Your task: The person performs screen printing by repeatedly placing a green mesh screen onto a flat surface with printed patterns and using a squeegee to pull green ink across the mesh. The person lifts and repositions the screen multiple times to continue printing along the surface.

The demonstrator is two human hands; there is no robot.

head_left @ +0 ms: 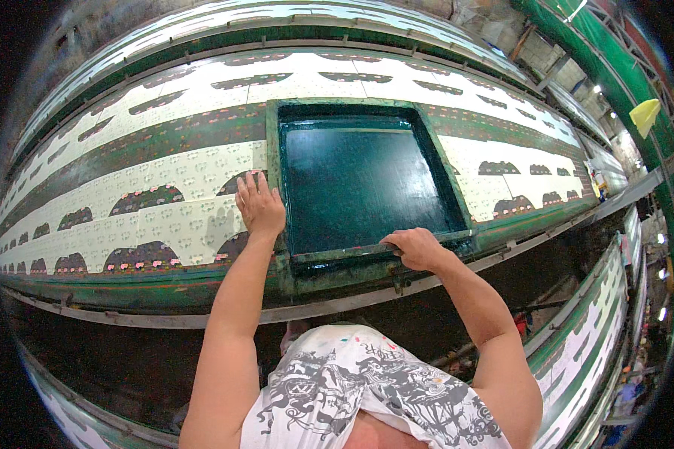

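A screen-printing frame (274, 161) with a dark green, wet-looking mesh lies on the long table in front of me. My left hand (261, 205) is open at its left side, fingers stretched out over the pale printed fabric and close against the frame edge. My right hand (419, 249) is closed round a long squeegee (341, 253) that lies across the near end of the frame. The squeegee's lower edge is hidden inside the frame. Pale fabric pieces (210, 224) with small printed motifs and dark half-round gaps extend left and right of the frame.
A metal rail (337, 305) runs along the table's near edge. Another long table with fabric (588, 329) stands at the lower right, and more rows lie beyond the far side. Green netting (614, 67) and a hanging yellow cloth (644, 117) are at the upper right.
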